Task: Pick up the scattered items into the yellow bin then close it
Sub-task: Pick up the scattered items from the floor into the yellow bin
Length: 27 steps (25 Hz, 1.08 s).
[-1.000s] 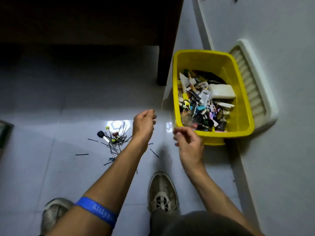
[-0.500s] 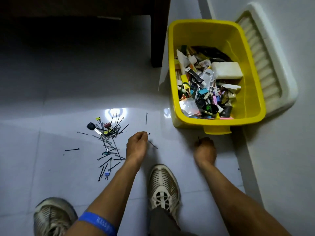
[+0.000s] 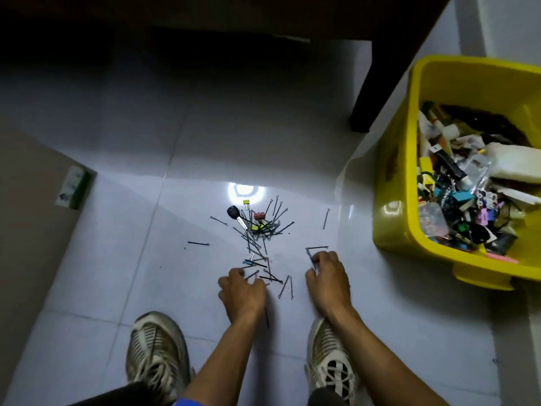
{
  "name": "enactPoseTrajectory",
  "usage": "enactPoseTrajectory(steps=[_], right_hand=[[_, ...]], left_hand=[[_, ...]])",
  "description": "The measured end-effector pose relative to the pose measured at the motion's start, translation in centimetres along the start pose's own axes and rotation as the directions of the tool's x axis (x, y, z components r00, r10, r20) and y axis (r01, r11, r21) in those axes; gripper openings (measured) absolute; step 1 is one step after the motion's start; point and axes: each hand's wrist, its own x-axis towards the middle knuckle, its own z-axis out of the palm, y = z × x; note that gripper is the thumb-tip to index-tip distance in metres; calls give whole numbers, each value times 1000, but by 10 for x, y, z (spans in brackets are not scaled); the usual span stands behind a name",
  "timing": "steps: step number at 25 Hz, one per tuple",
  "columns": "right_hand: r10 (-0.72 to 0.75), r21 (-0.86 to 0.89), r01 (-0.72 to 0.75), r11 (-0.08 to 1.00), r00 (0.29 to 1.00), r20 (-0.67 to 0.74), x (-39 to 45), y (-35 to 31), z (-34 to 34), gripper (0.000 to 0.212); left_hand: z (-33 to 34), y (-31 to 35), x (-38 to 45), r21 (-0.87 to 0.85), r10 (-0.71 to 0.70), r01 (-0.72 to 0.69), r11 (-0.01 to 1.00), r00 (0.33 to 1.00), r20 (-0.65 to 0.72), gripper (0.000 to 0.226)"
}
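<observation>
A pile of black hairpins (image 3: 260, 230) lies on the white tile floor, mixed with a black key (image 3: 234, 213), a red clip (image 3: 259, 215) and yellow clips. My left hand (image 3: 243, 291) rests on the floor at the pile's near edge, fingers curled over a few pins. My right hand (image 3: 328, 276) is down beside it to the right, fingertips pinched on a hairpin (image 3: 311, 259). The yellow bin (image 3: 392, 171) stands open at the right, full of small mixed items. Its lid is not in view.
A dark table leg (image 3: 366, 92) stands just left of the bin. A brown box (image 3: 32, 215) with a green label fills the left edge. My two shoes (image 3: 155, 356) are planted near the bottom. A lone pin (image 3: 326, 218) lies toward the bin.
Both hands came down from near the bin to the floor and moved left to the hairpin pile. The view swung left, pushing the bin to the right edge.
</observation>
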Motion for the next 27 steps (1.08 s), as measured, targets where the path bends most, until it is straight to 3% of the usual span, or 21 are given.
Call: enactPoseTrajectory(steps=[2, 3, 5, 7, 9, 12, 14, 16, 18, 20, 22, 24, 26, 27], right_hand=[[-142, 40, 139, 990, 983, 114, 4, -11, 7, 20], [-167, 61, 162, 985, 982, 84, 11, -14, 5, 23], [-82, 51, 88, 995, 991, -107, 37, -15, -4, 32], [76, -5, -78, 997, 982, -172, 67, -20, -14, 43], [59, -62, -66, 996, 994, -95, 81, -35, -8, 49], [-196, -53, 202, 978, 976, 96, 72, -63, 23, 47], [-308, -100, 319, 943, 945, 108, 74, -74, 30, 53], [-308, -229, 323, 918, 946, 99, 92, -83, 28, 73], [-279, -322, 318, 892, 946, 163, 104, -95, 27, 83], [-360, -328, 438, 837, 892, 273, 104, -109, 34, 72], [-446, -229, 544, 807, 817, 366, 94, -117, 40, 57], [-425, -188, 474, 860, 870, 249, 80, -103, 35, 45], [-209, -192, 201, 961, 978, -24, 66, -72, 19, 38], [-75, -193, 55, 980, 993, -94, 58, -56, 11, 39]], left_hand=[[6, 0, 5, -89, 128, -121, 989, 989, 73, 37], [5, 4, 9, -136, 190, -180, 974, 980, 60, 33], [-4, 9, 23, -153, 217, -225, 962, 974, -67, 29], [-20, 6, 50, -74, 135, -152, 986, 971, -196, 38], [-30, 4, 72, 31, 96, -91, 995, 972, -213, 47], [-23, 18, 77, 90, 320, -312, 946, 943, -90, 41], [-25, 29, 84, 101, 429, -419, 902, 896, -116, 42], [-35, 38, 104, 221, 430, -392, 893, 887, -168, 54], [-47, 45, 123, 283, 323, -271, 920, 934, -156, 59], [-47, 51, 123, 258, 341, -316, 913, 938, -57, 53], [-42, 47, 109, 141, 450, -453, 880, 891, 56, 50], [-46, 31, 100, 117, 452, -444, 888, 890, -51, 47], [-58, 10, 102, 158, 267, -233, 959, 931, -247, 45], [-64, 1, 103, 158, 170, -130, 979, 947, -274, 45]])
